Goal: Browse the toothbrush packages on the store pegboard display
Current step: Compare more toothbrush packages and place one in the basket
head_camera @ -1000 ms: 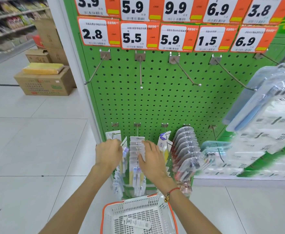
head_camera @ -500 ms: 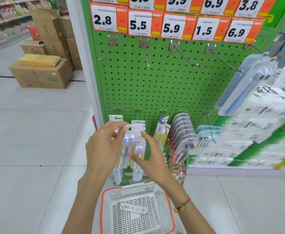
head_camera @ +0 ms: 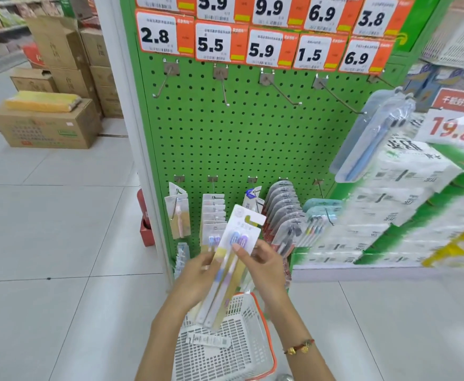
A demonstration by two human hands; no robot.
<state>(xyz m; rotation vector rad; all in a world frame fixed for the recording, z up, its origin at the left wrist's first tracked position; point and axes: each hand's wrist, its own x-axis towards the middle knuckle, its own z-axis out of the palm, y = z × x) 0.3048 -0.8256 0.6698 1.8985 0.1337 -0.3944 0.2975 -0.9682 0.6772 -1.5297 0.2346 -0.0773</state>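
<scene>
Both hands, left hand (head_camera: 195, 276) and right hand (head_camera: 264, 266), grip one toothbrush package (head_camera: 232, 259) above the white basket (head_camera: 253, 350), near the green pegboard (head_camera: 253, 138).

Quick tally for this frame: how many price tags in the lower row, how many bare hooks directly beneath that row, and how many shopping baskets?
Lower-row price tags: 5
Bare hooks beneath them: 4
Shopping basket: 1
Total: 10
</scene>
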